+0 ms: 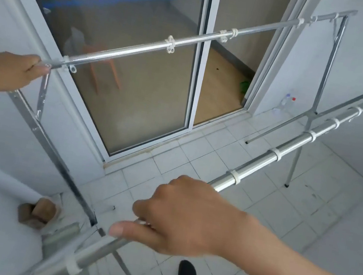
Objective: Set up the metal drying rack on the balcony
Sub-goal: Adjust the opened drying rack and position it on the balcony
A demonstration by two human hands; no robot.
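The metal drying rack stands unfolded on the white tiled balcony floor, with two long silver rails carrying white plastic clips. My left hand grips the left end of the far rail, where a folding bracket hangs down. My right hand is closed around the thicker near rail, close to its left end. The rack's right-hand legs rest on the tiles with black feet. A crossed leg runs down below my left hand.
A sliding glass door stands just behind the rack, partly open on the right. White walls close in on the left and right. Two small bottles sit by the right wall. A brown object lies at the lower left. My dark shoe is below the near rail.
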